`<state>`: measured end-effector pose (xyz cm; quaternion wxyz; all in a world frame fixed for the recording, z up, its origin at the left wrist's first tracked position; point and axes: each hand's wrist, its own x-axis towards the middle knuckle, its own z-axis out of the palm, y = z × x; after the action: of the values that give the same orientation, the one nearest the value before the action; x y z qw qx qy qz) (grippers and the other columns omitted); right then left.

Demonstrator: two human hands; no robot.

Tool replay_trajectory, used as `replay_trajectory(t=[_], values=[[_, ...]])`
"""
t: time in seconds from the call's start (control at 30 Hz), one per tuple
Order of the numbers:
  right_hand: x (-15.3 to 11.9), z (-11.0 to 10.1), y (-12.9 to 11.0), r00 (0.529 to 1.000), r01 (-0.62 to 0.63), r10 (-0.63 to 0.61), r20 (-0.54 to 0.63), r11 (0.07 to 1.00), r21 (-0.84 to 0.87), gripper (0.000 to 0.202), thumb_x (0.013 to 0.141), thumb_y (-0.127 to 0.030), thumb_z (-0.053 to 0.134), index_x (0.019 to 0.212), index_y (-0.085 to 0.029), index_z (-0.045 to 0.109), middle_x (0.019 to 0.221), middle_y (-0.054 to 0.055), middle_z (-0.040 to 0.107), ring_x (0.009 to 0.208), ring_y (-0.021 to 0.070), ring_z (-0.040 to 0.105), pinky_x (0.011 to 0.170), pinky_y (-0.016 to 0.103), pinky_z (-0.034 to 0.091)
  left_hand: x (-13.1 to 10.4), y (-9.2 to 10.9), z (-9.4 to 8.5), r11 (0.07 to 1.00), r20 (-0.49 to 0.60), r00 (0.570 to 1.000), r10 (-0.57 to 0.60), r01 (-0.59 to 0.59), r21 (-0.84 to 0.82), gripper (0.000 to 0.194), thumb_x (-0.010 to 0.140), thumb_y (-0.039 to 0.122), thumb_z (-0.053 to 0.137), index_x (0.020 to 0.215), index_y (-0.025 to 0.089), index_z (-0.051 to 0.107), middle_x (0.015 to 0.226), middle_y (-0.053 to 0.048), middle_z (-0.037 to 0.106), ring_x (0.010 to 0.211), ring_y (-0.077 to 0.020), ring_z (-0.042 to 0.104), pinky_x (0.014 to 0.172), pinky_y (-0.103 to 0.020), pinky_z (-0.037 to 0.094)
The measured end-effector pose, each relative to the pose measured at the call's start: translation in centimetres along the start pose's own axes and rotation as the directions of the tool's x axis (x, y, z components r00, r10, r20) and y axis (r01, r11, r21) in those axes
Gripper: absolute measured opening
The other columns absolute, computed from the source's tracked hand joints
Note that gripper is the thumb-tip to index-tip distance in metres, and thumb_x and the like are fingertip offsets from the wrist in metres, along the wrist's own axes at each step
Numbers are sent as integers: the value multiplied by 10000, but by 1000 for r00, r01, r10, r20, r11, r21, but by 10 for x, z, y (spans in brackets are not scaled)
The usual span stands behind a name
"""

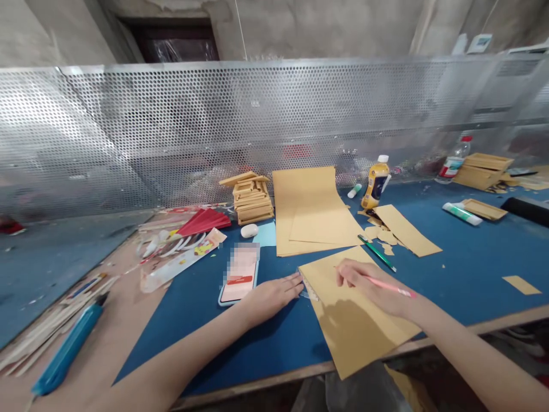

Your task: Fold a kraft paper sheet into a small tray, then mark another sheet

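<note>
My right hand point(371, 283) is closed around a pink pen point(391, 287), its fingers just above a sheet of tan card paper point(360, 337). The sheet lies at a slant, and one corner hangs over the table's front edge. My left hand point(278, 293) lies flat with fingers stretched out, its fingertips at the sheet's left edge. Beside those fingertips a clear plastic ruler point(310, 292) shows in part; the rest of it is hidden. Left of this hand, a phone point(242, 272) in a light blue case lies face up.
Larger tan sheets point(306, 200) lean against the perforated metal screen point(274, 114). Nearby are stacked small wooden frames point(252, 200), a yellow drink bottle point(376, 183), a green pen point(377, 253), paper scraps point(384, 236) and a glue stick point(462, 214). A blue-handled tool point(71, 346) lies at left.
</note>
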<state>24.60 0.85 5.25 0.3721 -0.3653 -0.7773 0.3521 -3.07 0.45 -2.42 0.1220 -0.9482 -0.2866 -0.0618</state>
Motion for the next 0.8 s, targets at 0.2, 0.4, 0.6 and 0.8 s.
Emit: replay_trajectory(t=[0.2, 0.4, 0.6, 0.8], values=[[53, 35, 26, 957, -270, 220, 188, 914, 303, 155, 857, -234, 458, 797, -174, 587, 642, -14, 588, 585, 105, 502, 571, 223, 384, 0, -2, -6, 996, 43, 998, -40, 44, -82, 375, 976, 88, 325, 1316, 145, 472, 1417, -98, 435, 1321, -143, 391, 1070, -272, 368], [74, 59, 68, 940, -341, 304, 157, 865, 368, 127, 812, -268, 513, 730, -172, 518, 550, -50, 514, 502, 90, 449, 484, 207, 329, -1, -4, -5, 977, 98, 992, -80, 98, -189, 398, 982, 80, 283, 1347, 143, 429, 1442, -78, 401, 1343, -132, 350, 1087, -276, 343], [68, 59, 79, 932, -363, 341, 125, 887, 286, 255, 740, -371, 684, 721, -190, 505, 616, -42, 544, 536, 96, 483, 484, 214, 362, -1, -5, -5, 986, 93, 995, -30, 44, -158, 417, 964, 50, 266, 1345, 78, 433, 1420, -139, 419, 1339, -201, 360, 1072, -332, 383], [65, 62, 84, 906, -422, 398, 145, 872, 246, 251, 734, -423, 694, 727, -200, 578, 658, -12, 596, 574, 124, 546, 481, 226, 402, 4, -2, -14, 998, 138, 990, -17, 25, -58, 416, 955, 42, 262, 1331, 57, 439, 1404, -157, 433, 1316, -222, 396, 1051, -326, 414]])
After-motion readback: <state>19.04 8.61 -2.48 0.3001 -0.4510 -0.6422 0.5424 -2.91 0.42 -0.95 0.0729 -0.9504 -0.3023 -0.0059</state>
